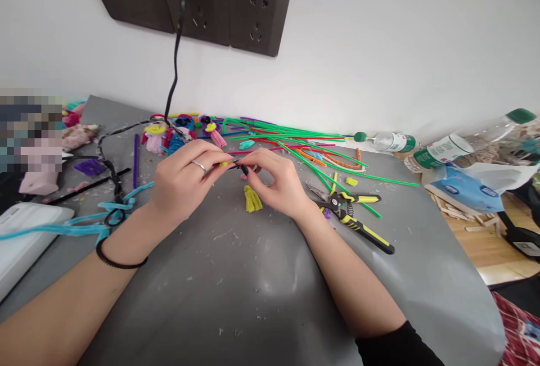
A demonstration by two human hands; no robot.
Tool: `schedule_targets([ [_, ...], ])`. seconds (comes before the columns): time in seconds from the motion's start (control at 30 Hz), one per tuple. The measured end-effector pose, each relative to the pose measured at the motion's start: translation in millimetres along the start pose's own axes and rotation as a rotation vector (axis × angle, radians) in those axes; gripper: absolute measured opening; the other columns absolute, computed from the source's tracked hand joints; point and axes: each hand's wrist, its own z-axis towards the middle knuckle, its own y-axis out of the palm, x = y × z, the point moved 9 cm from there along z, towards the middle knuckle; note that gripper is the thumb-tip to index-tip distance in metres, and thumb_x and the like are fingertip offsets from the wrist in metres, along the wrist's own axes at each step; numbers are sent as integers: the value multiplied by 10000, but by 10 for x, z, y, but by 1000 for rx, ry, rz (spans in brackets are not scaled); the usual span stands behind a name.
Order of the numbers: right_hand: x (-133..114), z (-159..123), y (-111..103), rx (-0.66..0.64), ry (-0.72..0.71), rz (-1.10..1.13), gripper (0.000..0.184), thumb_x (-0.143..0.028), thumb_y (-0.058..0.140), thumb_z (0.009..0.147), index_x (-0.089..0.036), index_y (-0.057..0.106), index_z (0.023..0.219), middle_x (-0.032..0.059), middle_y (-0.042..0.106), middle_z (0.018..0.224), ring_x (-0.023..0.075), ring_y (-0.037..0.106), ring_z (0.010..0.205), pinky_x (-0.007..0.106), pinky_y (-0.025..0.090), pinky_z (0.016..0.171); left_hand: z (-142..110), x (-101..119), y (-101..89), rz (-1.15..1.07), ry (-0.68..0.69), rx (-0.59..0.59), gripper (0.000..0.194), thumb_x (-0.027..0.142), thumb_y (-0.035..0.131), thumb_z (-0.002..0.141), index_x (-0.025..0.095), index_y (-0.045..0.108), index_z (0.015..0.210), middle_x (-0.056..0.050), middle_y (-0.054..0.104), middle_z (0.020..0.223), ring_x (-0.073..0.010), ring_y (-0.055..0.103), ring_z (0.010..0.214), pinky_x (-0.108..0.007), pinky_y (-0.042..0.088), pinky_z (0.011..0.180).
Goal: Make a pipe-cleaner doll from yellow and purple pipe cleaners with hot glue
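Observation:
My left hand (185, 180), with a ring on it, pinches at a small pipe-cleaner piece; a bit of yellow (225, 163) shows at its fingertips. Facing it, my right hand (276, 180) has thumb and fingers closed on a short black pipe-cleaner piece (243, 169). The fingertips of both hands nearly meet, and most of what they hold is hidden. Just below lies a yellow folded pipe-cleaner piece (252, 199), shaped like a little skirt. Beside my right wrist rest wire-stripping pliers (343, 208) with yellow and black handles, their jaws spread.
Green pipe cleaners (287, 132) lie along the wall, near small pipe-cleaner dolls (155, 138). Light-blue pipe cleaners (84, 225) and a white device (29, 236) are at left. Plastic bottles (441, 151) and a blue tissue pack (468, 189) stand right. A black cable (176, 62) hangs from the socket.

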Motion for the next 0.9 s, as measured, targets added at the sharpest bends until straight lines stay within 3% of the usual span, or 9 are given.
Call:
schedule_targets([
  [0.13, -23, -5, 12, -16, -55, -69, 209, -208, 488, 1030, -238, 694, 1016, 79, 718, 960, 203, 659, 896, 359, 547, 852, -29, 50, 21, 60, 105, 7, 193, 359, 602, 1017, 326, 753, 902, -40, 781, 913, -228, 751, 876, -372, 598, 843],
  [0.43, -19, -11, 72, -82, -109, -163, 200, -120, 511, 995, -197, 686, 937, 63, 708, 915, 181, 627, 877, 306, 521, 829, -133, 288, 17, 211, 491, 136, 117, 138, 623, 1013, 232, 692, 1015, -26, 752, 884, -180, 724, 779, -300, 581, 695],
  [0.73, 134, 9, -24, 34, 110, 84, 107, -144, 563, 890, -191, 657, 868, 5, 679, 816, 129, 628, 756, 257, 536, 718, -105, 336, -60, 155, 457, 160, 147, 133, 695, 974, 266, 697, 1036, -11, 763, 893, -175, 743, 769, -300, 606, 698],
  [0.9, 172, 2, -53, 79, 182, 218, 105, -198, 580, 933, -184, 684, 932, 37, 716, 888, 148, 679, 810, 287, 567, 751, -79, 321, -122, 128, 416, 203, 143, 161, 735, 955, 280, 712, 1031, 2, 775, 896, -174, 753, 782, -303, 618, 697],
])
